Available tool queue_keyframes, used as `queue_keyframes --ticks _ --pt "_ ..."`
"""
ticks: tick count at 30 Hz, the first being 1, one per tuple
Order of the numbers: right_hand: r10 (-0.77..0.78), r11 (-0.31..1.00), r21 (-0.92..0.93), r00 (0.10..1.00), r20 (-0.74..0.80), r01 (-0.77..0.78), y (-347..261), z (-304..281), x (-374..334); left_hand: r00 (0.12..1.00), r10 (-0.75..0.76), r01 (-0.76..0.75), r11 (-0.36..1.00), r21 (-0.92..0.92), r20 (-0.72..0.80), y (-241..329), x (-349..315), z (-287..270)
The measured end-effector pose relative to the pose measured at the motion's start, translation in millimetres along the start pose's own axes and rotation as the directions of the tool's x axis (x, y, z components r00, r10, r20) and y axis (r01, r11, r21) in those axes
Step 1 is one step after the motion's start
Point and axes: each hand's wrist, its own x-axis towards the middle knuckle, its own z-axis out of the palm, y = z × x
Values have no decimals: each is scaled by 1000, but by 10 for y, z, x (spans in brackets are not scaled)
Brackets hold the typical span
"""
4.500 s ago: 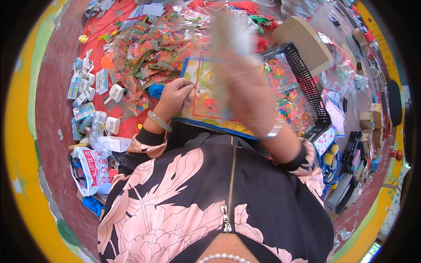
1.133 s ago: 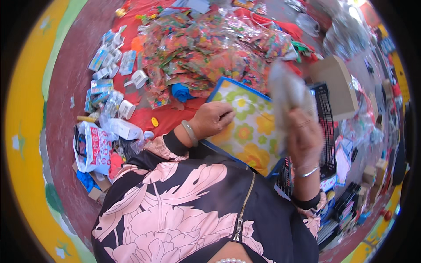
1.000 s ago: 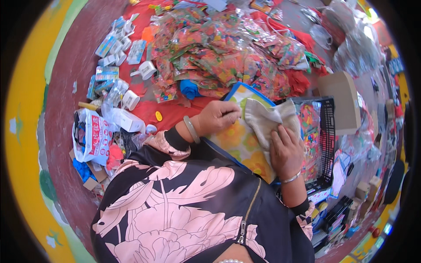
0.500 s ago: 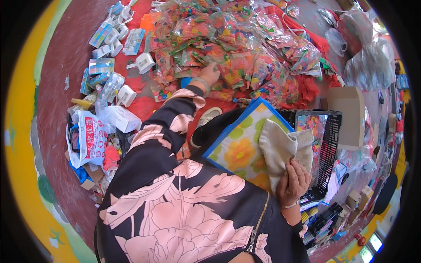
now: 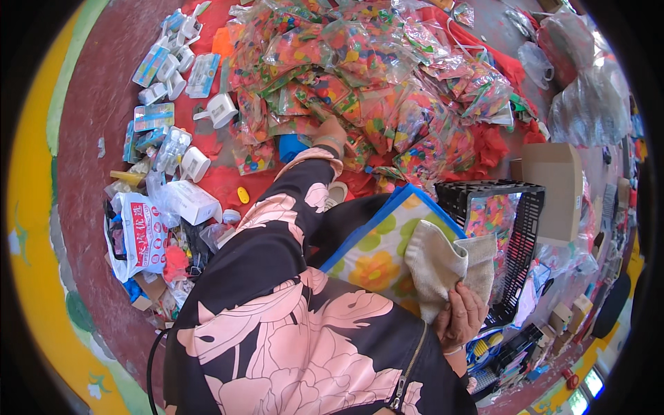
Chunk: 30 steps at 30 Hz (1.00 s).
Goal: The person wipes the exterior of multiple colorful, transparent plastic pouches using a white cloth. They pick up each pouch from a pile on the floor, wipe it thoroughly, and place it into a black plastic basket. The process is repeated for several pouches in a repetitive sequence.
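The left hand is reaching out at twelve o'clock, fingers buried among the heap of colourful clear packets, its grip impossible to tell, while the right hand at five o'clock is clutching a beige cloth over the flowered board; picking one packet likely needs a firm pinch.

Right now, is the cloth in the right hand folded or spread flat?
Folded: the beige cloth hangs bunched and doubled over from the right hand, above the flowered mat.
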Motion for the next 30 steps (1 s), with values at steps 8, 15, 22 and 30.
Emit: queue_keyframes --ticks 8,15,22,30 --pt "-55 998 -3 997 -56 55 28 24 -16 885 -211 19 908 -419 -415 -585 -261 -15" --pt "-58 997 36 988 -146 64 -49 -31 -47 976 -114 56 953 -297 -183 -1513 249 -103" --pt "-59 998 -27 976 -210 55 -130 11 -117 950 264 -305 897 -319 -167 -960 -368 -1474" --pt "-105 992 38 943 -315 123 -125 -3 -196 779 546 -533 317 -785 -308 42 -2337 -3065"
